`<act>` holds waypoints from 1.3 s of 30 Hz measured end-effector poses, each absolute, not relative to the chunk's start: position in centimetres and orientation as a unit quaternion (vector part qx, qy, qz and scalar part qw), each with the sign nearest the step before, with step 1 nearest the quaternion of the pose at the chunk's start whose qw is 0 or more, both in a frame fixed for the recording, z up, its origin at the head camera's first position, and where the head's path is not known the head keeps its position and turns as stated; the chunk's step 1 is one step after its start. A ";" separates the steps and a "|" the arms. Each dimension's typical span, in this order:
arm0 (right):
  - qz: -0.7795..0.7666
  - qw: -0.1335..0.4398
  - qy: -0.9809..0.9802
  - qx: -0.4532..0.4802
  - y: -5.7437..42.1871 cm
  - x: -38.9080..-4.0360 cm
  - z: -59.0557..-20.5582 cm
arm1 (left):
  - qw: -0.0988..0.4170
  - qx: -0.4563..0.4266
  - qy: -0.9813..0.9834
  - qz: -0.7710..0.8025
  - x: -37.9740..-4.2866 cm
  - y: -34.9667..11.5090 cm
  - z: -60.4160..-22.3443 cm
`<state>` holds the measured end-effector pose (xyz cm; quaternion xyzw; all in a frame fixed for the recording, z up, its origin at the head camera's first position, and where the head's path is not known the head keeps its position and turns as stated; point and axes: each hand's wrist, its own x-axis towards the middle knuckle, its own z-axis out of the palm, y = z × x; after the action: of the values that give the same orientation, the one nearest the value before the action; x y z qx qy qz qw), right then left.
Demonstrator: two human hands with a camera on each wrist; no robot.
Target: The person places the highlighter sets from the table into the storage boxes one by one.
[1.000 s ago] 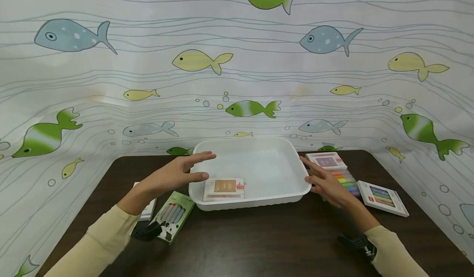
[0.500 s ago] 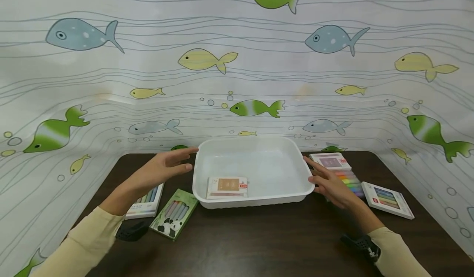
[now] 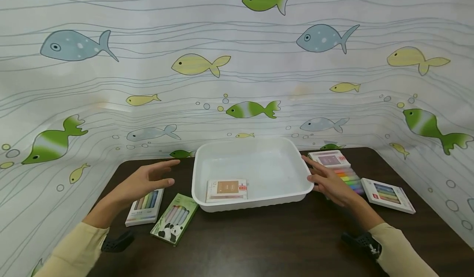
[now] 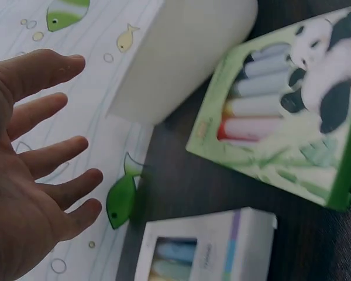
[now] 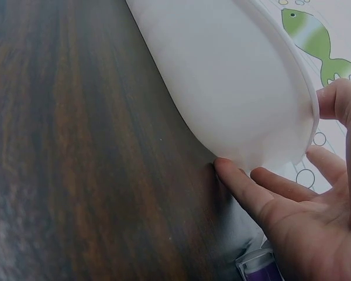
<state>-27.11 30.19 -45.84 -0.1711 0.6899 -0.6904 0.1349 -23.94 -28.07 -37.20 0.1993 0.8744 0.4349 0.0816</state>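
— Give me the count off the feed.

— I see one white rectangular plastic tray (image 3: 272, 168) on the dark wood worktop (image 3: 252, 244), at the middle of its far edge. Toward the left edge I count two packs: a white windowed marker box (image 3: 145, 211) and a green panda-printed marker box (image 3: 175, 219). Toward the right edge I have a white windowed carton (image 3: 388, 195) and, by the far right corner, a white box with a purple panel (image 3: 329, 159) meeting a rainbow row of markers (image 3: 349, 179); I can't tell whether those two make one pack.

— And inside the tray?

— One flat white pack with a tan panel (image 3: 226, 190), in the near left corner. I see white tray floor behind it and to its right.

— How are the hands?

— The left hand (image 3: 138, 183) is spread in the air near the white windowed marker box, apart from the tray. The right hand (image 3: 331, 184) has its fingers spread too, tips touching the tray's right end from outside.

— Edges and room?

— I get a broad stretch of dark wood from the tray's front wall toward the near side. The panda box lies just beside the tray's near left corner, and a fish-printed white sheet (image 3: 237, 44) rises behind the far edge.
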 end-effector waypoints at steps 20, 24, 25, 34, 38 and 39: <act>-0.698 0.144 0.678 -0.180 29.8 -27.1 -46.6 | 0.100 0.256 0.909 0.313 -22.3 -32.3 -39.1; -0.699 0.143 0.677 -0.181 29.8 -27.1 -46.4 | 0.118 0.273 0.904 0.306 -22.1 -33.4 -39.2; -0.700 0.143 0.677 -0.180 29.8 -27.1 -46.3 | 0.126 0.275 0.903 0.304 -22.0 -33.6 -39.1; -0.694 0.134 0.685 -0.178 30.0 -27.1 -45.8 | 0.147 0.271 0.908 0.282 -22.0 -34.9 -40.0; -0.691 0.130 0.689 -0.179 30.1 -27.1 -45.8 | 0.122 0.267 0.923 0.249 -22.3 -35.4 -40.8; -0.692 0.131 0.688 -0.179 30.1 -27.1 -45.8 | 0.119 0.265 0.924 0.248 -22.3 -35.5 -41.0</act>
<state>-27.12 30.13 -45.80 -0.1786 0.6875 -0.6915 0.1311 -22.28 -35.50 -40.95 0.2652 0.9241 0.2479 0.1193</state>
